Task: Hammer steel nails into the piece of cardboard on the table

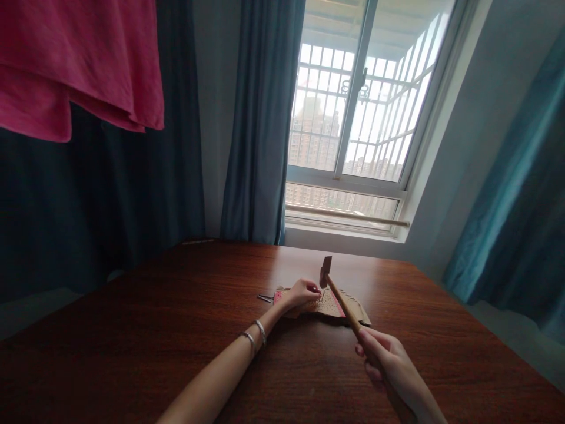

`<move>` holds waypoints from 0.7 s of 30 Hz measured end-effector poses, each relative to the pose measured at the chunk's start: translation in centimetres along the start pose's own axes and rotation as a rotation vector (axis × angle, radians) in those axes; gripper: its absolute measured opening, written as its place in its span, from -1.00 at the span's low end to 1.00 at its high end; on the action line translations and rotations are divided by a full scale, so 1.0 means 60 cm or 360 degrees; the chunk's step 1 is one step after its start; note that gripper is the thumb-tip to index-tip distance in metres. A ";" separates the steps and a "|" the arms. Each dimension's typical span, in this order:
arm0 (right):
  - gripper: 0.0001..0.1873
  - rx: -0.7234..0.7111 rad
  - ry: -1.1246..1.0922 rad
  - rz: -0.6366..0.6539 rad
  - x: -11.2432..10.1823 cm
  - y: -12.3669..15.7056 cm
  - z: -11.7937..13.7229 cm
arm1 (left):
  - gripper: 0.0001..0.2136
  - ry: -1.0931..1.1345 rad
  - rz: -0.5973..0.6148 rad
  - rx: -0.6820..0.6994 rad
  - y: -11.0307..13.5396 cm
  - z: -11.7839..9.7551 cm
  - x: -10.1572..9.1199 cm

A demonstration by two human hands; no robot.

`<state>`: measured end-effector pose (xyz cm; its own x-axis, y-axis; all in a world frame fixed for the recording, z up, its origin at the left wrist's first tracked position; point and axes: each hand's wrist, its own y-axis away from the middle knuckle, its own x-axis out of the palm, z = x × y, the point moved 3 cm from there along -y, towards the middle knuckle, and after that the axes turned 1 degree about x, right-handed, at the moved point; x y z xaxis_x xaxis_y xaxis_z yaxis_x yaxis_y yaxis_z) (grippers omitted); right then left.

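My right hand [388, 356] is wrapped around the wooden handle of a hammer [346, 303]. The hammer's dark head is raised above a piece of cardboard [359, 309], close to the fingertips of my left hand [305, 292]. Those fingers are pinched together over the cardboard; whatever they hold is too small to make out. A sheet with pink edges and many small dots or holes [329, 304] lies on the cardboard, partly covered by my left hand. At its left side, a thin metal tool [265, 298] sticks out.
All this lies on a brown wooden table [176, 330]. Beyond the far edge are a barred window [348, 118] and a blue curtain [262, 118]. A pink cloth [88, 65] hangs at upper left, and another curtain [507, 206] is at the right.
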<state>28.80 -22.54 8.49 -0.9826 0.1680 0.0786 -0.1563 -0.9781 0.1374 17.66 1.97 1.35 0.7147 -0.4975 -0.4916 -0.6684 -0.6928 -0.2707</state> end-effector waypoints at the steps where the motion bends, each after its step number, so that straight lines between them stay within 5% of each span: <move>1: -0.59 -0.0013 -0.0007 0.0004 0.000 0.000 0.000 | -0.73 0.0001 -0.0003 0.0008 -0.001 0.001 0.000; 13: -0.61 -0.0028 -0.0037 -0.0046 -0.002 0.007 -0.003 | -0.74 0.0005 -0.0004 0.0014 0.004 -0.011 -0.002; 21: -0.60 -0.0059 -0.0079 -0.0105 -0.015 -0.003 -0.015 | -0.62 0.0223 0.0177 -0.0040 0.009 -0.019 -0.031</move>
<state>29.59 -22.65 7.52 -0.9640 0.2375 0.1198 -0.2252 -0.9684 0.1075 16.23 1.91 3.07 0.6596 -0.6385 -0.3966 -0.7408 -0.6414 -0.1995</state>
